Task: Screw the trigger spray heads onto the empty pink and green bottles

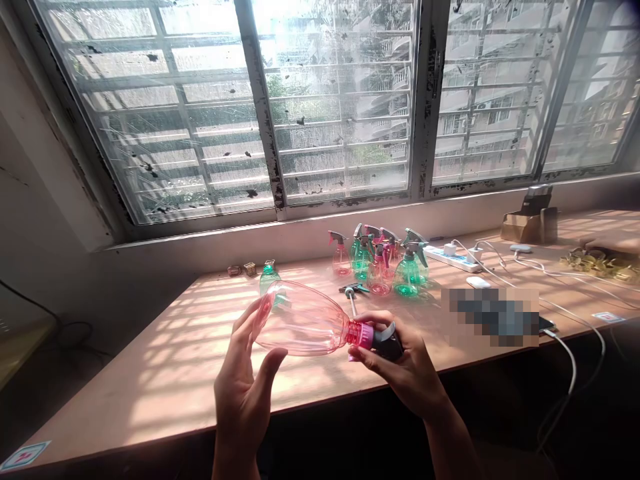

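A clear pink spray bottle [300, 319] lies sideways in the air above the table's front edge. My left hand [245, 380] cups its rounded base, thumb and fingers pressed against the plastic. My right hand [400, 363] is closed round the dark spray head [386, 339] and the pink collar at the bottle's neck. A loose grey trigger head with its tube [354, 291] lies on the wooden table [175, 347] just behind the bottle.
Several pink and green spray bottles [383, 263] stand grouped near the window. One green bottle without a head [269, 275] stands apart at the left. A white power strip [453, 257] with cables, a cardboard box [530, 223] and gold pieces [600, 263] lie to the right.
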The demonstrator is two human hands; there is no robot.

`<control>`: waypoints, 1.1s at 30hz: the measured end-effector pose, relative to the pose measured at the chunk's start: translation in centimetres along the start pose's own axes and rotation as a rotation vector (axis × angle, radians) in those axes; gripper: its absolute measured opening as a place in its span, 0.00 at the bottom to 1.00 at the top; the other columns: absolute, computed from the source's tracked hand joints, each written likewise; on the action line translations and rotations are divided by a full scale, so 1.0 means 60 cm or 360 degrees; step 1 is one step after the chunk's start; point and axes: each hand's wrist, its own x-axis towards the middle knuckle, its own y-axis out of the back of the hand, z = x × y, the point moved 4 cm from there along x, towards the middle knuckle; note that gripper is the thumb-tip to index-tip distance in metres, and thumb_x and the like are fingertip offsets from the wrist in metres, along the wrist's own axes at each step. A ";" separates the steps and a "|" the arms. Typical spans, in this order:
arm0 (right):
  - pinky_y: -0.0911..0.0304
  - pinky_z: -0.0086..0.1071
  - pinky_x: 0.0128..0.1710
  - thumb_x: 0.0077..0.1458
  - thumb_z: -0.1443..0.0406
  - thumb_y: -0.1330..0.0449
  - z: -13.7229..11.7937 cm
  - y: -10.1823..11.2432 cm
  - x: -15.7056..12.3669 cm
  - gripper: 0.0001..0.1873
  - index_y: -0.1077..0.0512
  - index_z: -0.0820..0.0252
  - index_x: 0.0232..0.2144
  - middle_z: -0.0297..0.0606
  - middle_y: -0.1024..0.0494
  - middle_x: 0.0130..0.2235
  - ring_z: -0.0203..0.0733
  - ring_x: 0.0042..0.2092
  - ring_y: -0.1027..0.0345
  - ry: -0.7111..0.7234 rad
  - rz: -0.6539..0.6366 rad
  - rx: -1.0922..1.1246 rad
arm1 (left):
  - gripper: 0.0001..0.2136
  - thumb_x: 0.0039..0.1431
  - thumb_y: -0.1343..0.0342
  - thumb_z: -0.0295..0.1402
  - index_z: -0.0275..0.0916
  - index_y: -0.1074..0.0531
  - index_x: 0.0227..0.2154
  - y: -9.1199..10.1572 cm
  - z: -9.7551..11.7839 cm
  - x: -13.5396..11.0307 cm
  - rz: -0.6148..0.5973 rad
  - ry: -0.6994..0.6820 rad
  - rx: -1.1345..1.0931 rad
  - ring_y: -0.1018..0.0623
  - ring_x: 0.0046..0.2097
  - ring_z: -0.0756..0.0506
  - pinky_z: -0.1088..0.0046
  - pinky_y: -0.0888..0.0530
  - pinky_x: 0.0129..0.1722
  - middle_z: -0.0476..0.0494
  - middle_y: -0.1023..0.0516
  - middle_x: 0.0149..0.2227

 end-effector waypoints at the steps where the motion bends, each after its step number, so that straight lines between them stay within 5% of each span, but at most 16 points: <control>1: 0.26 0.28 0.34 0.53 0.61 0.26 -0.001 0.000 0.000 0.18 0.23 0.56 0.45 0.32 0.21 0.33 0.37 0.32 0.25 -0.0026 0.0003 0.0054 | 0.21 0.65 0.38 0.39 0.50 0.28 0.60 -0.001 0.001 0.000 -0.0034 -0.0029 -0.0011 0.34 0.68 0.33 0.48 0.37 0.69 0.43 0.32 0.67; 8: 0.18 0.41 0.33 0.49 0.58 0.24 -0.004 0.005 0.000 0.20 0.22 0.60 0.41 0.33 0.19 0.28 0.41 0.27 0.23 -0.0229 0.0090 0.0425 | 0.26 0.66 0.39 0.32 0.54 0.35 0.65 0.000 -0.005 -0.009 -0.0213 -0.0119 0.0100 0.43 0.72 0.35 0.50 0.43 0.71 0.44 0.40 0.71; 13: 0.18 0.34 0.33 0.50 0.61 0.24 -0.007 0.007 0.000 0.17 0.21 0.58 0.40 0.32 0.18 0.30 0.39 0.30 0.22 -0.0149 0.0086 0.0419 | 0.28 0.65 0.38 0.40 0.47 0.36 0.66 -0.002 -0.015 -0.015 -0.0293 -0.0004 0.0016 0.41 0.72 0.34 0.50 0.43 0.71 0.40 0.37 0.69; 19: 0.19 0.30 0.33 0.50 0.63 0.24 -0.012 -0.001 0.002 0.16 0.21 0.58 0.41 0.30 0.19 0.30 0.37 0.31 0.23 -0.0104 0.0017 0.0319 | 0.22 0.63 0.37 0.43 0.43 0.29 0.57 0.007 -0.028 -0.012 -0.0035 0.0207 -0.0008 0.33 0.67 0.31 0.44 0.37 0.67 0.37 0.27 0.62; 25: 0.18 0.37 0.31 0.49 0.60 0.23 -0.009 0.005 0.000 0.20 0.22 0.61 0.41 0.32 0.19 0.29 0.38 0.27 0.24 -0.0234 0.0131 0.0420 | 0.22 0.64 0.37 0.33 0.49 0.30 0.59 0.002 -0.010 -0.006 -0.0201 -0.0056 0.0015 0.41 0.72 0.35 0.51 0.41 0.71 0.43 0.37 0.70; 30: 0.19 0.33 0.34 0.51 0.61 0.24 -0.008 0.004 0.001 0.18 0.22 0.59 0.42 0.32 0.19 0.31 0.37 0.31 0.23 -0.0148 0.0055 0.0330 | 0.30 0.65 0.38 0.37 0.51 0.40 0.67 0.003 -0.015 -0.013 -0.0343 0.0076 0.0164 0.42 0.72 0.35 0.49 0.45 0.72 0.43 0.39 0.71; 33: 0.20 0.30 0.36 0.53 0.61 0.25 -0.006 0.000 0.001 0.17 0.23 0.57 0.43 0.32 0.18 0.33 0.36 0.33 0.23 -0.0099 0.0019 0.0234 | 0.30 0.65 0.39 0.43 0.48 0.39 0.67 0.005 -0.021 -0.013 -0.0271 0.0169 0.0137 0.41 0.71 0.33 0.48 0.43 0.71 0.40 0.37 0.69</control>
